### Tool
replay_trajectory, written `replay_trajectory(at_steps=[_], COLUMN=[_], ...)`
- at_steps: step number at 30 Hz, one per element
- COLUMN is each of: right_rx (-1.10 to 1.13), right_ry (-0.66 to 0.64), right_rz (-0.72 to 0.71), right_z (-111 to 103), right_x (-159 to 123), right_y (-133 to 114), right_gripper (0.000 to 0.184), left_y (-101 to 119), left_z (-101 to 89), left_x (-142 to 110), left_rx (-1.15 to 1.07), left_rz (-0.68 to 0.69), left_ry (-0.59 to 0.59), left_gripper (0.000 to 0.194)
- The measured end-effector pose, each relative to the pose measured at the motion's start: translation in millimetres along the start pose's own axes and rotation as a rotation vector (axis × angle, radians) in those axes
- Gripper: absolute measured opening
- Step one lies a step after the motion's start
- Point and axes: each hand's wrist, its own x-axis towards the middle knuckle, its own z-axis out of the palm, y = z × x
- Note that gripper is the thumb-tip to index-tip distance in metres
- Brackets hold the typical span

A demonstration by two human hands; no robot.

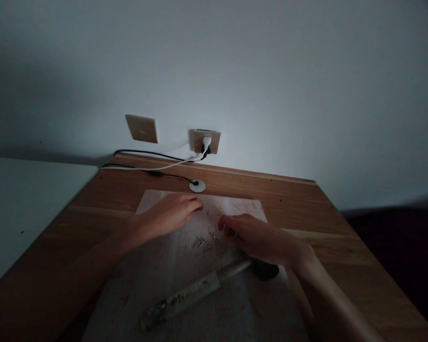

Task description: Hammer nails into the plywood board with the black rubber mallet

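My left hand (178,209) is over the far left part of a pale board (207,313), fingers closed together near its surface. Whatever they may hold is too small and dark to name. Across from it, my right hand (251,232) has its fingers curled down above the board; what is in them, if anything, is hidden. Between and just below the hands lie several small shiny metal pieces (200,243), perhaps screws or pins. Nearer to me a mallet (196,292) rests diagonally, its worn handle to the lower left and its black head partly beneath my right wrist.
The board lies on a wooden desk (306,218) against a white wall. Black and white cables (153,168) run along the back to a wall socket (216,137) and a round cable grommet (197,185). A white surface (28,204) adjoins at left.
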Motion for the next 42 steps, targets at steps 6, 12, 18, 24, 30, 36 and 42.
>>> replay_trajectory(at_steps=[6,12,18,24,30,36,42], right_rx=[-0.058,-0.223,-0.340,-0.496,-0.572,-0.585,-0.579], right_ry=[0.029,0.143,0.208,0.131,0.096,0.098,0.103], right_rz=[0.012,0.037,0.156,0.162,0.175,0.202,0.199], right_z=[1.7,17.5,0.0,-3.7,11.7,15.4,15.5], right_x=[10.0,28.0,36.3,54.1,62.3,66.0,66.0], right_y=[-12.9,-12.9,-18.9,-36.7,-35.3,-34.0,-39.0], right_gripper=[0.025,0.026,0.013,0.009,0.016,0.016,0.015], left_y=[-3.5,-3.7,-6.5,-7.0,-4.1,-4.7,-5.5], left_z=[4.6,6.1,10.6,13.1,8.3,10.0,12.7], left_x=[-0.3,0.2,1.1,0.2,-1.1,0.3,1.0], left_rx=[-0.008,0.071,0.103,0.129,0.176,0.244,0.206], left_rz=[0.026,0.050,0.070,0.088,0.107,0.123,0.146], left_ry=[0.025,0.030,0.047,0.042,0.055,0.050,0.104], left_gripper=[0.020,0.017,0.015,0.016,0.015,0.016,0.019])
